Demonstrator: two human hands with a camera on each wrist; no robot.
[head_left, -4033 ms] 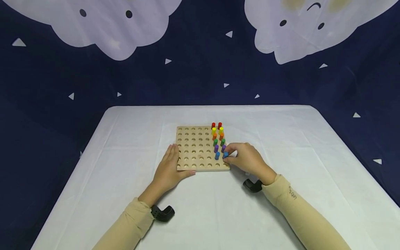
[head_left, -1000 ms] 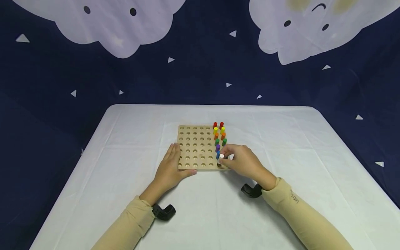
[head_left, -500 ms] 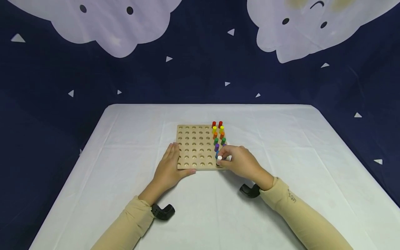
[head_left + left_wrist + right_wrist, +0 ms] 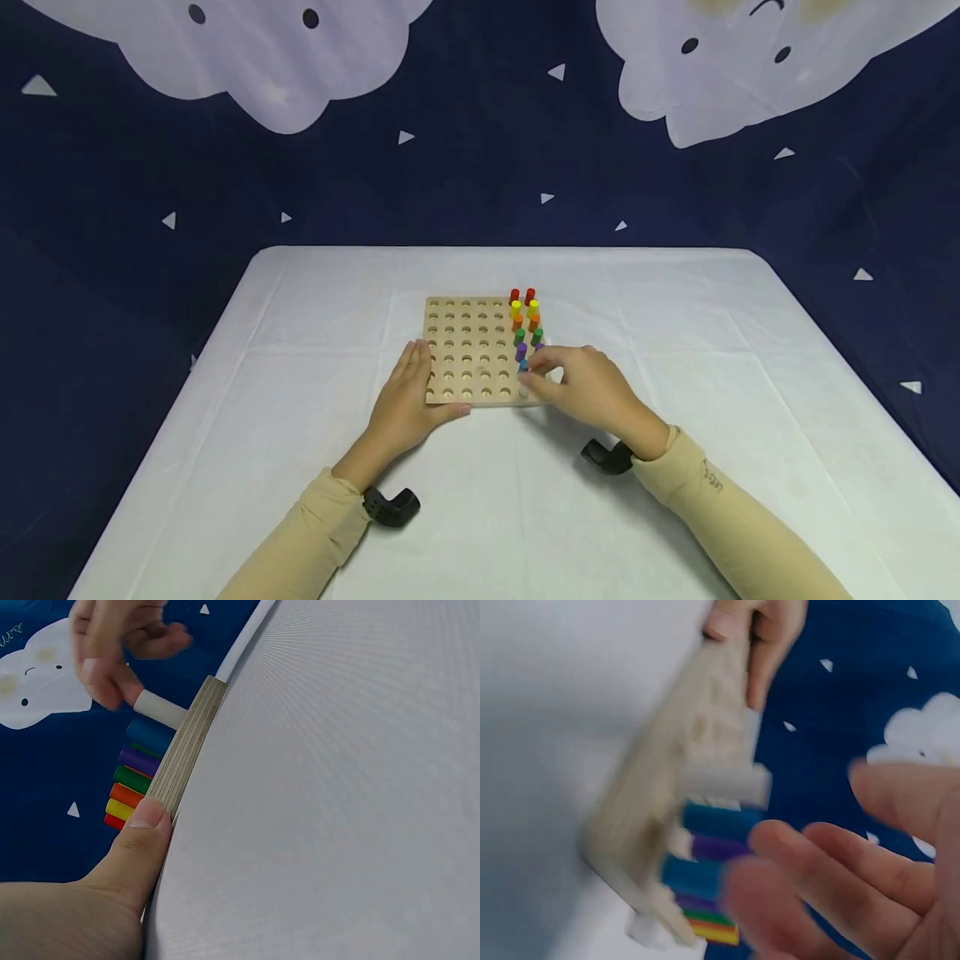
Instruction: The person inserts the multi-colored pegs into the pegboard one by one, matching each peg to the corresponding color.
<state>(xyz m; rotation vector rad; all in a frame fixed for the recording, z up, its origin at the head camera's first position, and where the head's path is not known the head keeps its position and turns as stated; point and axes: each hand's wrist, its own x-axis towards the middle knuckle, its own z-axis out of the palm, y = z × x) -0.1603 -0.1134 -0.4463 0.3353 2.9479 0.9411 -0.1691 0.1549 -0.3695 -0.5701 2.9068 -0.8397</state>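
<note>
Two bare hands, tan long sleeves, black wrist mounts

The left hand and right hand wear no gloves or rings. Both sleeves are plain tan knit reaching the wrists; the right one carries small dark lettering near the cuff. A black angled camera mount sits under each wrist.

I see the wooden pegboard lying flat on the white surface, a pale square plate with a grid of round holes, most of them empty. Coloured pegs stand upright in its two rightmost columns: red, yellow, orange, green, purple, blue from far to near. A white peg stands in a near-right hole beside the blue ones, my right hand fingertips at its top.
</note>
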